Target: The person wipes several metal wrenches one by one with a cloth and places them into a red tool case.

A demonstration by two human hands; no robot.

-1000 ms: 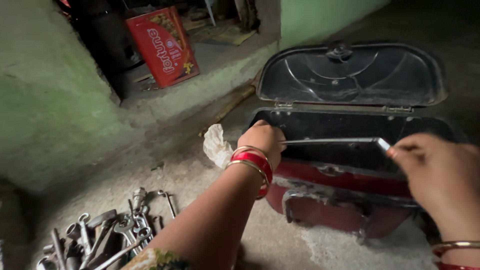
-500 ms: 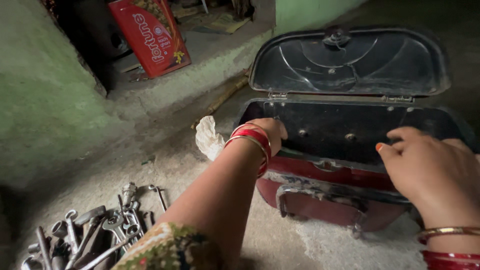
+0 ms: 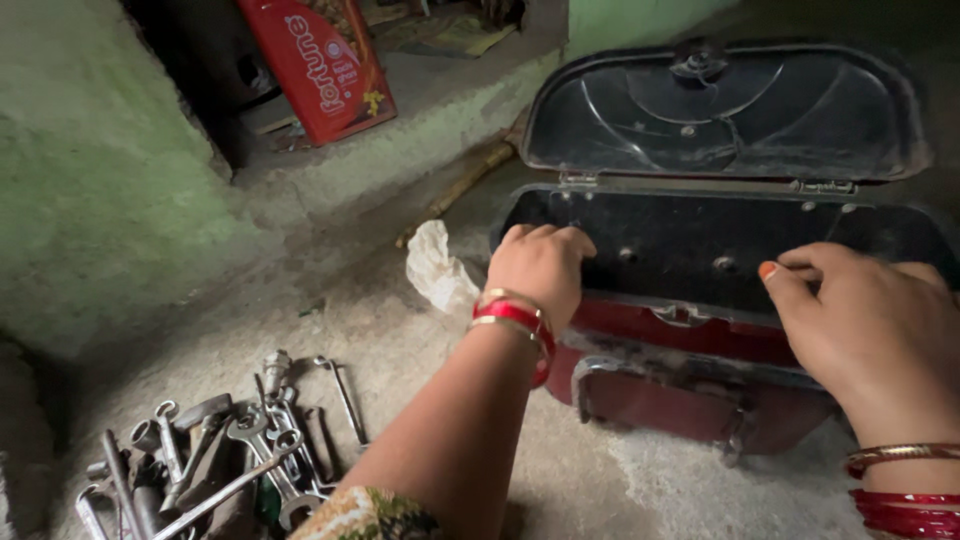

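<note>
Red metal toolbox sits on the concrete floor at roughly 3 o'clock of frame centre, lid swung fully up and back, black inside, hinged along the rear edge; dark interior, contents not visible; front carry handle hangs down on the red face.

Left hand over the box's near-left corner, at about 9 o'clock of the opening; fingers curled down over the rim into the box; grasping nothing that shows, fingertips hidden so can't tell if they clench anything; red and gold bangles on the wrist.

Right hand over the front rim at about 4 o'clock of the opening; fingers bent and pointing left toward the interior, orange-painted thumbnail up; no object seen in it, underside hidden, so grip state can't be told; bangles on that wrist too.

Crumpled white rag on the floor just beside the box at its 9 o'clock; pile of spanners and wrenches at 7 o'clock of frame, well apart from the box; red printed carton at 11 o'clock on a raised ledge; green wall at 9 o'clock.
</note>
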